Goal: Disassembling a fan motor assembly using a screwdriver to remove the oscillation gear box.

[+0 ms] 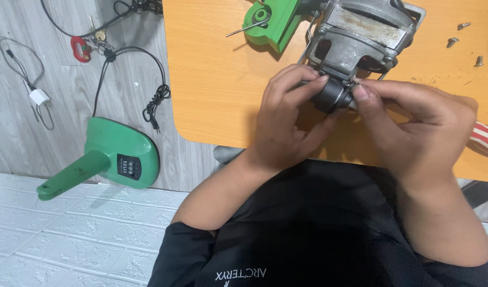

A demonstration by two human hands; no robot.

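Note:
A grey metal motor housing [361, 34] lies on the orange table [217, 79], with a black cylindrical part [333, 94] sticking out toward me. My left hand [286, 119] wraps its fingers over the black part from the left. My right hand [414, 125] pinches the same part from the right with thumb and fingertips. A green plastic piece [270, 21] with a thin metal rod lies at the housing's far left.
Three loose screws [456, 40] lie on the table at the far right. A green fan base [116, 157] with a button panel and its black cord [156, 98] lie on the floor to the left. A red key ring and a white charger are farther left.

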